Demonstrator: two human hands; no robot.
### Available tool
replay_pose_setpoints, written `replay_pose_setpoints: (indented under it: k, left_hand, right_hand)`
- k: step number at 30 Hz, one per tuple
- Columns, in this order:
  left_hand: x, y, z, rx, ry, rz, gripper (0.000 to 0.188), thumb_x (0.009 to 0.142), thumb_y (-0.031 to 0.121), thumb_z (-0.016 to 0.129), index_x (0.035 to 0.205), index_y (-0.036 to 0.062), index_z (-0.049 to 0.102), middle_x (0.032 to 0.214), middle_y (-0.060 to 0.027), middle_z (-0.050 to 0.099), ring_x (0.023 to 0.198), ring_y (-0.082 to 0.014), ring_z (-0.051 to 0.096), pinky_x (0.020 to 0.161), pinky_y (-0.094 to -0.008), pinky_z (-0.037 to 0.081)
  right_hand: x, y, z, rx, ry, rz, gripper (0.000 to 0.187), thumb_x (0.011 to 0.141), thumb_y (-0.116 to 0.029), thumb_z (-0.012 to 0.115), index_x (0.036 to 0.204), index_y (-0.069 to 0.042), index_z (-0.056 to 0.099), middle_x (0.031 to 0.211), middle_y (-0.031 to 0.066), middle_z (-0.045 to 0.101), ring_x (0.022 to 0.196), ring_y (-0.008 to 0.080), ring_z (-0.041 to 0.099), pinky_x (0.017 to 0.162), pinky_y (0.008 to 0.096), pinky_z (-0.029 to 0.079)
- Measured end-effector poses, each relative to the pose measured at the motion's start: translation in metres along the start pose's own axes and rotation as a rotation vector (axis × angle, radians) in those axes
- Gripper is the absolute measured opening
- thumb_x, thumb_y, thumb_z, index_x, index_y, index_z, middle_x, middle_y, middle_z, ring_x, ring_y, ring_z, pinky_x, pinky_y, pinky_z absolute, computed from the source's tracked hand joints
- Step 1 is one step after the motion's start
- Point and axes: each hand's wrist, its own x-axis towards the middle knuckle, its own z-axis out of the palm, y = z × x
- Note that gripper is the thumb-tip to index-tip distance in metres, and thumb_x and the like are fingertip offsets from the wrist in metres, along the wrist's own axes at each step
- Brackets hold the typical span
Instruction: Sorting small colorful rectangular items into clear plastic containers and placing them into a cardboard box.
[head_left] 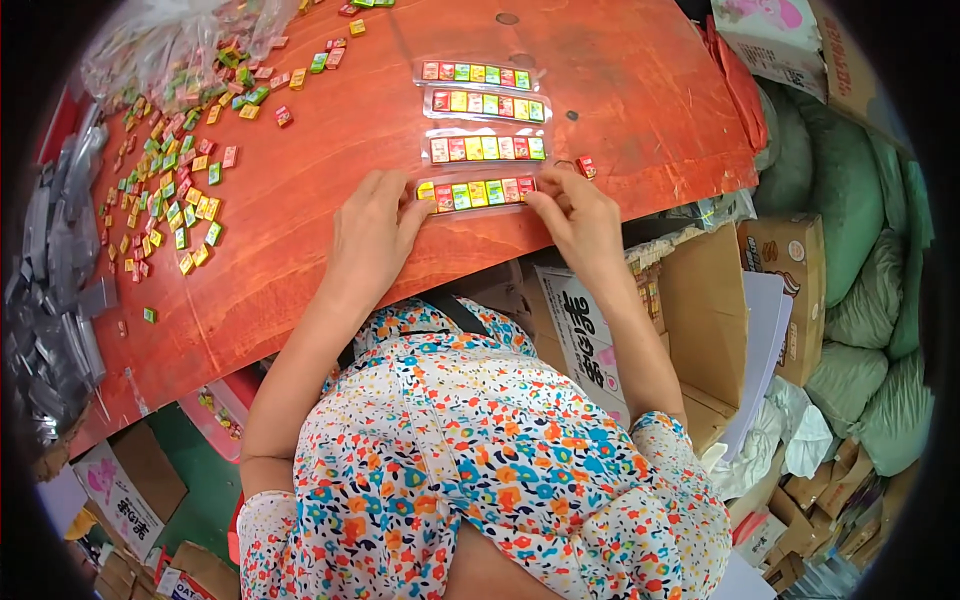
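Observation:
On the orange-red table, the nearest row of small coloured boxes (476, 194) lies crosswise in front of me, in what looks like a clear plastic tray. My left hand (378, 222) is closed at its left end, thumb along the near edge. At the right end, my right hand (582, 222) grips with thumb and curled fingers. Beyond it, further rows lie parallel in clear trays: a near one (487, 149), a middle one (488, 104) and a far one (475, 75). One loose red box (586, 167) rests just past my right hand.
Many loose little boxes (185, 205) are scattered over the table's left side, spilling from a clear plastic bag (180, 50). Clear plastic trays (60, 280) pile up at the far left. To the right stand an open carton (705, 320) and green sacks (830, 200).

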Motion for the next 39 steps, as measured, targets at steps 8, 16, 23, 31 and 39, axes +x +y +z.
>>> replay_pose_setpoints:
  k: [8, 16, 23, 31, 39]
  left_hand:
    - [0.008, 0.006, -0.003, -0.621, -0.085, -0.432, 0.021, 0.083, 0.008, 0.074, 0.097, -0.0033, 0.063, 0.076, -0.0043, 0.062, 0.062, -0.0058, 0.060, 0.054, -0.0209, 0.049]
    - [0.064, -0.005, 0.009, -0.376, -0.040, -0.251, 0.026, 0.083, 0.014, 0.074, 0.100, -0.0038, 0.064, 0.076, -0.0080, 0.066, 0.064, -0.0106, 0.063, 0.056, -0.0245, 0.050]
    - [0.060, 0.003, 0.009, -0.314, -0.060, -0.266, 0.033, 0.080, 0.021, 0.078, 0.098, -0.0034, 0.066, 0.068, -0.0077, 0.066, 0.054, -0.0118, 0.061, 0.050, -0.0261, 0.049]
    - [0.096, 0.005, 0.006, -0.500, 0.009, -0.302, 0.041, 0.078, 0.026, 0.081, 0.101, -0.0039, 0.067, 0.072, -0.0067, 0.067, 0.055, -0.0102, 0.061, 0.050, -0.0258, 0.049]
    - [0.115, -0.015, 0.019, 0.044, 0.065, -0.058, 0.046, 0.083, 0.034, 0.074, 0.104, -0.0056, 0.066, 0.077, -0.0168, 0.069, 0.062, -0.0285, 0.067, 0.065, -0.0393, 0.053]
  right_hand:
    - [0.010, -0.015, -0.020, 0.526, -0.104, 0.457, 0.028, 0.087, -0.008, 0.071, 0.111, 0.002, 0.059, 0.082, 0.0033, 0.062, 0.063, 0.0075, 0.058, 0.052, 0.0215, 0.048]
    - [0.056, -0.004, -0.018, 0.182, -0.141, 0.377, 0.040, 0.085, -0.017, 0.073, 0.115, 0.005, 0.057, 0.089, 0.0077, 0.065, 0.068, 0.0100, 0.064, 0.053, 0.0238, 0.054]
    - [0.053, -0.005, -0.015, 0.249, -0.188, 0.432, 0.043, 0.085, -0.018, 0.073, 0.116, 0.006, 0.056, 0.089, 0.0091, 0.065, 0.065, 0.0123, 0.065, 0.054, 0.0250, 0.056]
    - [0.085, -0.004, -0.025, 0.445, -0.119, 0.413, 0.041, 0.087, -0.016, 0.071, 0.117, 0.008, 0.055, 0.082, 0.0084, 0.064, 0.058, 0.0091, 0.061, 0.048, 0.0234, 0.051]
    - [0.103, -0.001, -0.009, -0.022, -0.181, 0.360, 0.055, 0.087, -0.032, 0.069, 0.120, 0.009, 0.054, 0.085, 0.0107, 0.065, 0.063, 0.0137, 0.065, 0.053, 0.0265, 0.054]
